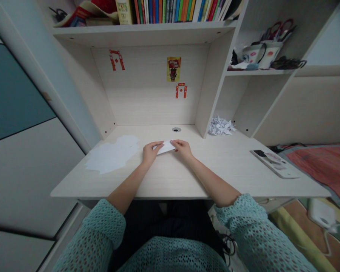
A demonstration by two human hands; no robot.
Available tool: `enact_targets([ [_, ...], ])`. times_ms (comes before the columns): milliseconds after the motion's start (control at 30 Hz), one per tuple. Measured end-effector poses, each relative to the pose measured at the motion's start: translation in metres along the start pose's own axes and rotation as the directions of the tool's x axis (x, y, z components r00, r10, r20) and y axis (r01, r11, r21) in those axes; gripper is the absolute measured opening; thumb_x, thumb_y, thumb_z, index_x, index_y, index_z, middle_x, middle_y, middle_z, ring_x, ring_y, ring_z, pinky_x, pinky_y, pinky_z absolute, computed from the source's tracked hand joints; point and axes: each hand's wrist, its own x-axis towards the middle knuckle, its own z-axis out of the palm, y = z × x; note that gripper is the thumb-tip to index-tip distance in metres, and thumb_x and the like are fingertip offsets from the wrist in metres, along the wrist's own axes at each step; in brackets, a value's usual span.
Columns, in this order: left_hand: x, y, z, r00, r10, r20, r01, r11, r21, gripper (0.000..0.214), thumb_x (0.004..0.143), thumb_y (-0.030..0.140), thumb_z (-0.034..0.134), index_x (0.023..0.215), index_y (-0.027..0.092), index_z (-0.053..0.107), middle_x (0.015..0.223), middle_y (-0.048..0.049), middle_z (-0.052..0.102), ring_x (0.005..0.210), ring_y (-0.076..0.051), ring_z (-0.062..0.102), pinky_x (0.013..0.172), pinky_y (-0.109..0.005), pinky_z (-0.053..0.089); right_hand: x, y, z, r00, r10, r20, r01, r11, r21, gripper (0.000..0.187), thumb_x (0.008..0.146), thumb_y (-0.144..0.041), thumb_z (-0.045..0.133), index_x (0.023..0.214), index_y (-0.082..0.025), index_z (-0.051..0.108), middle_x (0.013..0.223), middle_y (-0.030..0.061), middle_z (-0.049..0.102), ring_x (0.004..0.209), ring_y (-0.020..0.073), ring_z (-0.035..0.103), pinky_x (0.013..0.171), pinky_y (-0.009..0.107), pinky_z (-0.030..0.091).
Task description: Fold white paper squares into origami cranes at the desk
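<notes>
- The person's teal openwork sleeves (243,223) are pushed back and their forearms are reaching forward over the desk edge.
- The left hand (151,153) is resting on the desktop and pinching one end of a piece of folded white paper (166,147), its fingers drawn in narrow over the paper's edge.
- The right hand (183,148) is closing on the opposite end, its fingertips pressing on the paper; the gap between the hands is narrow, and exactly how each thumb sits is hidden.
- The folded white paper is lying flat on the pale wood-grain desk (170,185), between the two hands, and is already creased into a narrow, angled shape; its finished form cannot be told.
- A layered pile of unfolded white paper sheets (110,155) is lying just left of the left hand, so loose sheets are remaining.
- A heap of folded white paper pieces (221,126) is sitting in the far right corner of the desk, showing that many pieces are already done.
- A white-cased phone (274,164) is lying near the desk's right edge.
- Red paper cutouts (116,59) and a small yellow-and-red picture (173,69) are decorating the hutch's back panel, while books (172,9) are standing on the shelf above.
</notes>
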Motion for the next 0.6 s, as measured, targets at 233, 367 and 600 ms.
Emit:
enact_targets([
  [233, -0.004, 0.004, 0.004, 0.996, 0.067, -0.065, -0.068, 0.998, -0.009, 0.023, 0.074, 0.034, 0.064, 0.091, 0.02, 0.072, 0.096, -0.0062, 0.071, 0.09, -0.019, 0.064, 0.086, -0.033, 0.047, -0.008, 0.0, 0.01, 0.976, 0.135, 0.168, -0.139, 0.99, 0.013, 0.045, 0.055, -0.054, 0.072, 0.074, -0.013, 0.067, 0.066, 0.005, 0.065, 0.055, 0.0123, 0.053, 0.049, 0.023, 0.04],
  [367, -0.005, 0.003, 0.007, 0.997, 0.045, -0.065, -0.048, 0.998, -0.043, 0.024, 0.073, 0.034, 0.065, 0.09, 0.019, 0.072, 0.095, -0.0068, 0.071, 0.089, -0.019, 0.065, 0.086, -0.034, 0.048, -0.011, -0.001, 0.014, 0.984, 0.128, 0.121, -0.124, 0.992, -0.035, 0.041, 0.053, -0.049, 0.075, 0.067, -0.012, 0.066, 0.06, 0.0047, 0.064, 0.05, 0.0109, 0.05, 0.048, 0.023, 0.037],
  [600, -0.005, 0.004, 0.007, 0.992, 0.02, -0.126, -0.033, 0.995, -0.098, 0.024, 0.072, 0.034, 0.066, 0.09, 0.018, 0.072, 0.096, -0.0073, 0.071, 0.092, -0.02, 0.064, 0.088, -0.034, 0.047, -0.01, -0.003, 0.012, 0.992, 0.065, 0.11, -0.039, 0.975, -0.219, 0.044, 0.058, -0.055, 0.07, 0.057, -0.011, 0.066, 0.053, 0.0059, 0.062, 0.043, 0.0095, 0.044, 0.043, 0.023, 0.03],
])
